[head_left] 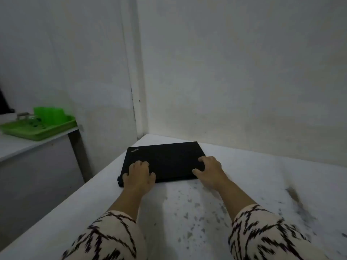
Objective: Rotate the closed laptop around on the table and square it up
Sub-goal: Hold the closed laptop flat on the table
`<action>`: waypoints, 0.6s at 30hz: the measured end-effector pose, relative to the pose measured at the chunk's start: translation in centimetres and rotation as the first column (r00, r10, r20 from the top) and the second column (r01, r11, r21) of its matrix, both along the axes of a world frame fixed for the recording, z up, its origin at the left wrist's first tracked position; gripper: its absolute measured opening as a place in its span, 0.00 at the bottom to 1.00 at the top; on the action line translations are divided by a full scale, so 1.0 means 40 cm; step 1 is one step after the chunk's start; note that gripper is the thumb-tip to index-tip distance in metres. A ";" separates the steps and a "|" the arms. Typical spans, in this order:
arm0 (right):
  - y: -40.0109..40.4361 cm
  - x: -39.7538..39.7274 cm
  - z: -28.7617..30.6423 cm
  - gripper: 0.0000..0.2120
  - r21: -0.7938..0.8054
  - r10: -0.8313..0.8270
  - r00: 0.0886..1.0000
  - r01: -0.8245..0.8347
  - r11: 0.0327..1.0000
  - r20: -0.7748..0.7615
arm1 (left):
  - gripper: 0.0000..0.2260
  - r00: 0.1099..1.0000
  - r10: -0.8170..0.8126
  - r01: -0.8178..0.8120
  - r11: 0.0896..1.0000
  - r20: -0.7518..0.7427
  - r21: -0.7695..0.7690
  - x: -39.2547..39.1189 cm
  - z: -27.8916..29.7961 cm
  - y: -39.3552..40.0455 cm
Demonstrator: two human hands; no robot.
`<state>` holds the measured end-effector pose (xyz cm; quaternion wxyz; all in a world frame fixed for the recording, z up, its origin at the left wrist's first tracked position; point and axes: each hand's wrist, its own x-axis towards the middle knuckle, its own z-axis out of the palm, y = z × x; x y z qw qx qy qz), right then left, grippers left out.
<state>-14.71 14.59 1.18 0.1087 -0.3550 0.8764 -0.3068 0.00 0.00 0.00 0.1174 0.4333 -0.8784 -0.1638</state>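
Observation:
A closed black laptop (165, 158) lies flat on the white table (262, 184), near the far corner where the two walls meet. Its logo sits at the far left corner of the lid. My left hand (138, 174) rests on the lid's near left part, fingers spread and curled over the near edge. My right hand (210, 168) presses on the near right corner, fingers apart on the lid. The laptop's left side runs close to the table's left edge, and the lid sits slightly askew to the walls.
The table's near surface carries dark speckled stains (197, 207). To the left, across a gap, a lower counter (22, 145) holds a green tray (37, 129) with a green container and small glass jars. Walls (225, 72) close the table's far side.

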 end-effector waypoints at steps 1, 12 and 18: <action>-0.007 -0.007 -0.007 0.26 0.004 -0.015 1.000 0.015 1.000 0.001 | 0.21 1.000 0.018 -0.018 1.000 0.011 0.004 -0.001 -0.004 -0.009; -0.065 -0.062 -0.041 0.20 0.083 -0.174 0.985 0.173 0.981 0.013 | 0.27 0.973 0.222 -0.223 0.975 0.062 0.006 -0.018 -0.014 -0.087; -0.091 -0.080 -0.037 0.22 0.142 -0.222 0.975 0.221 0.965 -0.014 | 0.30 0.941 0.330 -0.330 0.944 0.070 -0.015 -0.022 -0.024 -0.117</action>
